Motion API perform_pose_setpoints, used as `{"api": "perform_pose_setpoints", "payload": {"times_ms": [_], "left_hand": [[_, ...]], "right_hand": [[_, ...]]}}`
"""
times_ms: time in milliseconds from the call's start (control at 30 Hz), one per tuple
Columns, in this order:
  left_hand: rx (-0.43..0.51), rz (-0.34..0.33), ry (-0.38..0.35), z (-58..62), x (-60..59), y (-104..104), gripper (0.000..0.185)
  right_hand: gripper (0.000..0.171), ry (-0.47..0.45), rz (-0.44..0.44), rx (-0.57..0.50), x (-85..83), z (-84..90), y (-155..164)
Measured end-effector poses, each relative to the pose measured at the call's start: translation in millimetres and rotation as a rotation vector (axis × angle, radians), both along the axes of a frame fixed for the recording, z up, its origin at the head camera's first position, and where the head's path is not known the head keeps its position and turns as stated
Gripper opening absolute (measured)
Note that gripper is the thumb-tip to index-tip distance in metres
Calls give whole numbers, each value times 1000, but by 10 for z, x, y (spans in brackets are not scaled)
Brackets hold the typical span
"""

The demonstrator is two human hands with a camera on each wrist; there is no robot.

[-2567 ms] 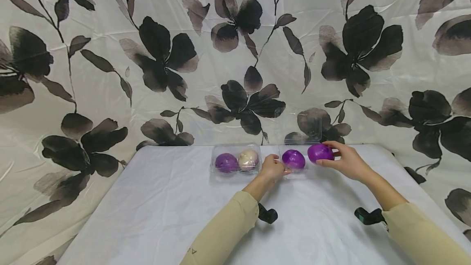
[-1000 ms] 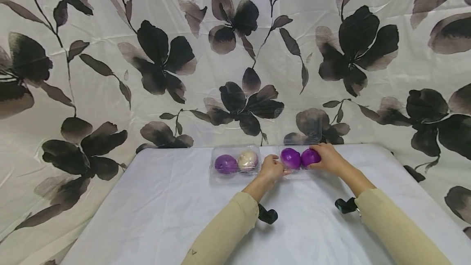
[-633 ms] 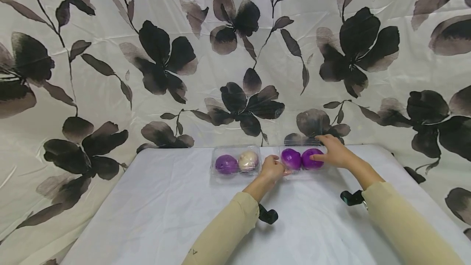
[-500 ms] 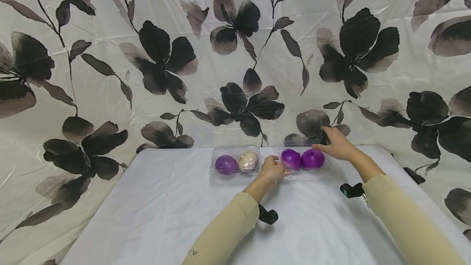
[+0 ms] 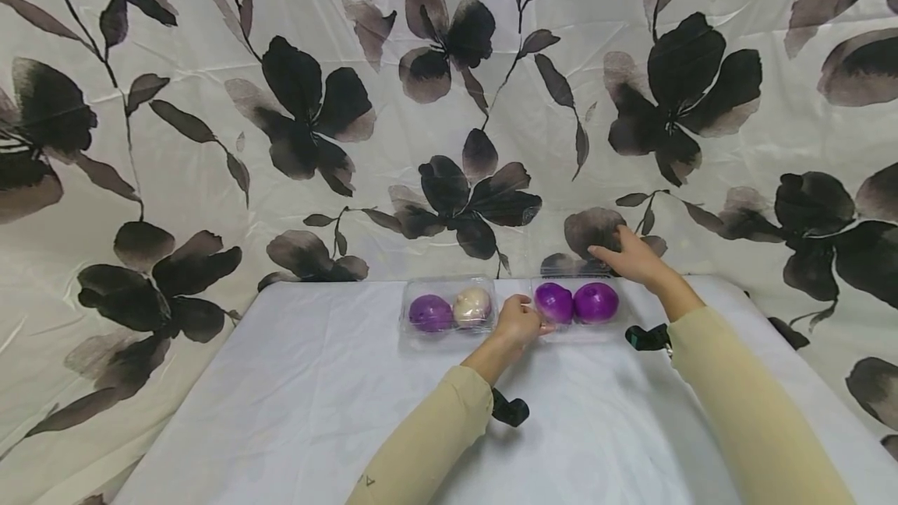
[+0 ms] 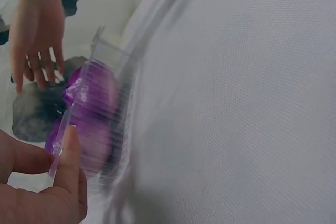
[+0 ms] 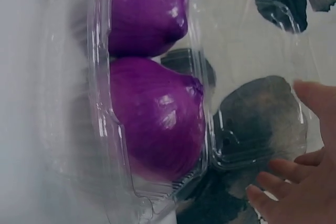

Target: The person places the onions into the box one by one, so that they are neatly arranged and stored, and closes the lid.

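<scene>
Two purple onions sit side by side in a clear plastic clamshell box at the table's back edge. Its transparent lid stands raised behind them. My left hand pinches the box's near rim between thumb and finger, beside the left onion. Behind the right onion, my right hand is at the lid's right side, its thumb and fingers spread apart. In the right wrist view its fingers lie close to the lid's edge; whether they touch it I cannot tell.
Left of my left hand stands a second clear box, its lid down, holding a purple onion and a pale, whitish bulb. A white cloth covers the table. A flowered curtain hangs right behind it.
My right hand set the second onion into the box beside the first, let go of it, and rose up and back to the raised lid. My left hand stayed on the rim.
</scene>
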State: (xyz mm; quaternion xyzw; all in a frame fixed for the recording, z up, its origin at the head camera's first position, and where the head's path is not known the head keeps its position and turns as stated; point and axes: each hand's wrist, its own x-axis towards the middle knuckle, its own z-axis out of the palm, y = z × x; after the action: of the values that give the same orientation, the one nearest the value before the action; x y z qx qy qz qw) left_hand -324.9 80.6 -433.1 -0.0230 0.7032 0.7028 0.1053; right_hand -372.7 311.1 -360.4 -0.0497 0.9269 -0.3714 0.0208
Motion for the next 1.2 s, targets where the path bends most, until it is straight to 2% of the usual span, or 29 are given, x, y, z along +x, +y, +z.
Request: {"api": "perform_pose_setpoints", "payload": {"times_ms": [200, 333, 633, 867, 967, 1200], "left_hand": [[6, -2, -5, 11, -5, -10, 59], [-1, -6, -2, 26, -10, 5, 60], [3, -2, -1, 18, -35, 2, 61], [-21, -19, -9, 1, -5, -44, 54], [-42, -55, -17, 11, 20, -62, 54], [-91, -177, -71, -4, 125, -75, 82]], "right_hand": [[76, 106, -86, -107, 33, -17, 1], [72, 153, -96, -160, 141, -14, 51], [74, 85, -42, -136, 416, -10, 143], [72, 74, -23, -195, 547, -119, 165], [72, 81, -26, -206, 594, -157, 166], [57, 75, -17, -163, 732, -292, 248]]}}
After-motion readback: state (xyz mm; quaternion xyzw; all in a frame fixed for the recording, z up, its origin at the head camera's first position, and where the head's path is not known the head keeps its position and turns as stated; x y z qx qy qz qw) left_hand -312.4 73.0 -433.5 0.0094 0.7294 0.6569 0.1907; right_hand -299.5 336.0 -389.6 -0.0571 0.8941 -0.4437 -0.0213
